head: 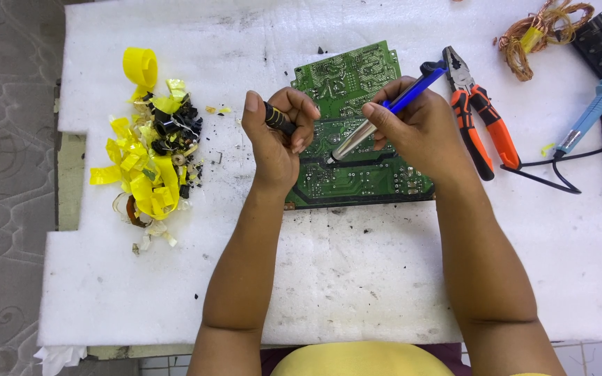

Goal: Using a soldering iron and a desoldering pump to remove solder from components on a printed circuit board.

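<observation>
Your left hand (276, 136) curls closed, thumb up toward 12 o'clock; your right hand (412, 129) pinches shut at 3 o'clock of it, both forearms reaching up from 6.

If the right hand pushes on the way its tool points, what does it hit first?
The right hand aims its blue-handled tool down-left; the metal tip already looks to rest on the green circuit board, so the board, though depth is unclear.
</observation>
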